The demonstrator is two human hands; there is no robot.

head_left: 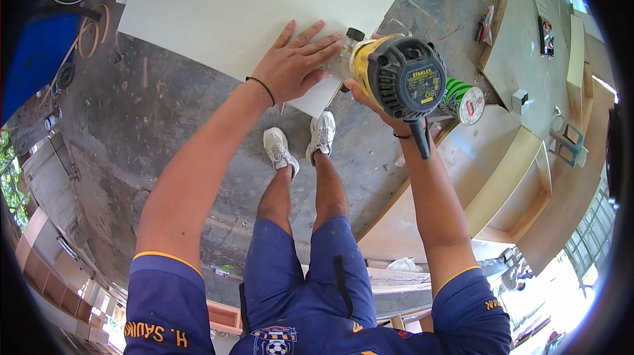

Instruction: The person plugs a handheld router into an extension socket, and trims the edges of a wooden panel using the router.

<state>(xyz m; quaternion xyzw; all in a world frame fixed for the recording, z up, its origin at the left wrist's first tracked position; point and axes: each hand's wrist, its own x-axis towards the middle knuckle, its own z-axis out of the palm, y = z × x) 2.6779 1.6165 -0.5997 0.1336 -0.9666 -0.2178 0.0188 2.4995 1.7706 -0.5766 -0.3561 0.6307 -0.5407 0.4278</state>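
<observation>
A large white board (224,15) lies in front of me, its near corner pointing toward my shoes. My left hand (295,61) rests flat on it near that corner, fingers spread and holding nothing. At the board's right edge stands a yellow and black trim router (399,74), with a dark knob on its left and the cord end toward me. Around the router's right and near side, my right hand (370,101) grips the body; the motor housing hides most of its fingers. The router's base and cutter are hidden from here.
A green can (464,101) stands just right of the router. Wooden panels and an open box frame (522,190) fill the right side. A blue object (43,58) and loose cable (89,31) lie at the far left. My shoes (279,148) stand on the stained concrete floor.
</observation>
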